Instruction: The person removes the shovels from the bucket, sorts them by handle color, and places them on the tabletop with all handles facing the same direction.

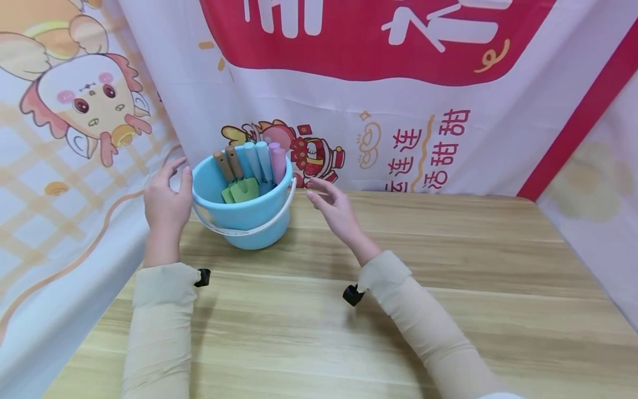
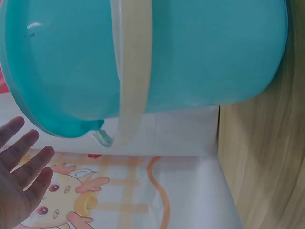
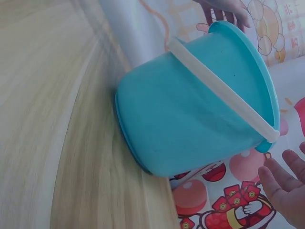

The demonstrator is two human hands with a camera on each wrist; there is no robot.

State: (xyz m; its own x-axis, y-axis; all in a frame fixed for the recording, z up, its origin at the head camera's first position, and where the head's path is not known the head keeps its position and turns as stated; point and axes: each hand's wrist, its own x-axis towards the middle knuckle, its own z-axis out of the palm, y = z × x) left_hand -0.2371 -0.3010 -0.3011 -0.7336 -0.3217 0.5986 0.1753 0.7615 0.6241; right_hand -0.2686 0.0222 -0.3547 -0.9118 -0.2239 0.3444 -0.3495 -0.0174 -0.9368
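A light blue plastic bucket (image 1: 249, 217) stands upright on the table, its white bail handle (image 1: 249, 231) hanging down across the front. Inside lean several small hand tools: brown handles (image 1: 234, 162), light blue handles (image 1: 263, 160) and pink handles (image 1: 278, 164) point upward, and green blades (image 1: 245, 190) show low in the bucket. At the bucket's left rim is my left hand (image 1: 168, 195), fingers spread and loosely bent, holding nothing. My right hand (image 1: 336, 210) hovers just off the right rim with relaxed fingers. In the right wrist view its fingers (image 3: 281, 179) sit beside the handle's pivot.
The wood-grain table (image 1: 309, 327) stretches toward me and to the right. A printed cloth (image 1: 344, 133) hangs right behind the bucket, and another patterned cloth (image 1: 55, 221) closes off the left side. Black straps (image 1: 353, 295) show at the wrists.
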